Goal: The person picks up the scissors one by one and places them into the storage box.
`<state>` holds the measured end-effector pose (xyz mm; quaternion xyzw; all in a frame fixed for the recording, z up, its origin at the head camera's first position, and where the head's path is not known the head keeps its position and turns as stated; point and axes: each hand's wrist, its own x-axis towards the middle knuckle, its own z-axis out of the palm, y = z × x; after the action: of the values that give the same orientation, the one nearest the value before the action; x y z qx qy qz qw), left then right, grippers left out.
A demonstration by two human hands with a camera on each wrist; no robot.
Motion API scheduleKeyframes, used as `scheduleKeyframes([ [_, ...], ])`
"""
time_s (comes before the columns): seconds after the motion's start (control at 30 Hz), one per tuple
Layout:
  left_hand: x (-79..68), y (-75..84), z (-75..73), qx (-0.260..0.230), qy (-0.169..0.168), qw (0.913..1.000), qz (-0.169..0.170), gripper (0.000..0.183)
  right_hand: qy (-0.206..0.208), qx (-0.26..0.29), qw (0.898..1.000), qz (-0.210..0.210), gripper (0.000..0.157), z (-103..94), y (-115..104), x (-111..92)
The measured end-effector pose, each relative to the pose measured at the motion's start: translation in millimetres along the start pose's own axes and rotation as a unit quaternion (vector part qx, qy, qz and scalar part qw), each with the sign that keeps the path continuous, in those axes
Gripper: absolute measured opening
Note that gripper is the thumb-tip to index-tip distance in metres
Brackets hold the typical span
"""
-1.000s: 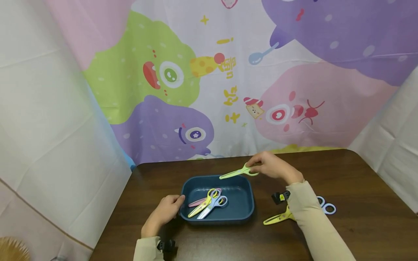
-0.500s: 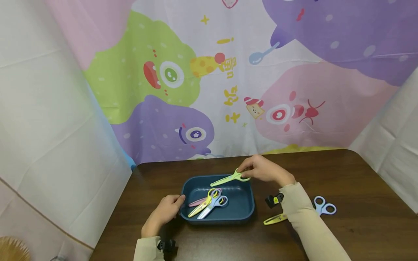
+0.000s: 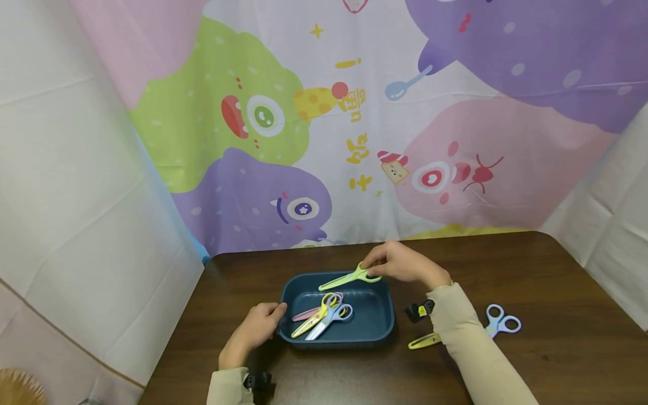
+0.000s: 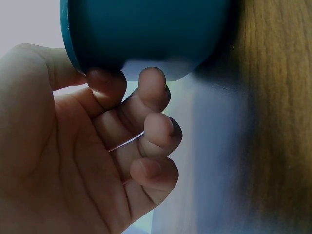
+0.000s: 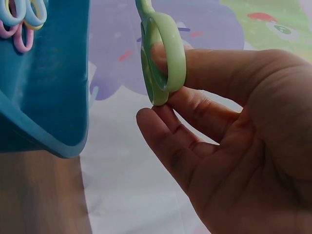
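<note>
The light green scissors (image 3: 338,282) hang over the far side of the dark blue tray (image 3: 368,322), blades together and pointing left. The right hand (image 3: 406,263) pinches them by the handle loops, the thumb through one loop in the right wrist view. Nearer in the tray, three pairs overlap: pink scissors (image 3: 304,315) lowest, yellow scissors (image 3: 311,323) across them, pale blue scissors (image 3: 330,318) on top, all towards the left. The left hand (image 3: 259,325) grips the tray's left wall, thumb at the rim, fingers curled against the outside. Right of the tray, on the brown bench (image 3: 349,374), lie a second yellow pair (image 3: 424,341) and a second blue pair (image 3: 498,323). The right sleeve (image 3: 473,343) crosses in front of both, so I cannot tell whether they touch. Each wrist carries a black camera. Behind the bench hangs a cloth (image 3: 372,216) printed with cartoon monsters; white sheets flank it.
</note>
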<state>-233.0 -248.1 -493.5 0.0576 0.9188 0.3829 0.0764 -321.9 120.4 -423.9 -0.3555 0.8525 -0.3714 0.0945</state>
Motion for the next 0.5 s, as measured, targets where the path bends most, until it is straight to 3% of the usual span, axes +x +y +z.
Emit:
scheduleKeyframes([
  [0.5,-0.4,0.4,-0.3,0.003,0.000,1.0000,-0.002,0.041,0.000,0.021,1.000,-0.005,0.019,3.1,-4.1,0.9],
])
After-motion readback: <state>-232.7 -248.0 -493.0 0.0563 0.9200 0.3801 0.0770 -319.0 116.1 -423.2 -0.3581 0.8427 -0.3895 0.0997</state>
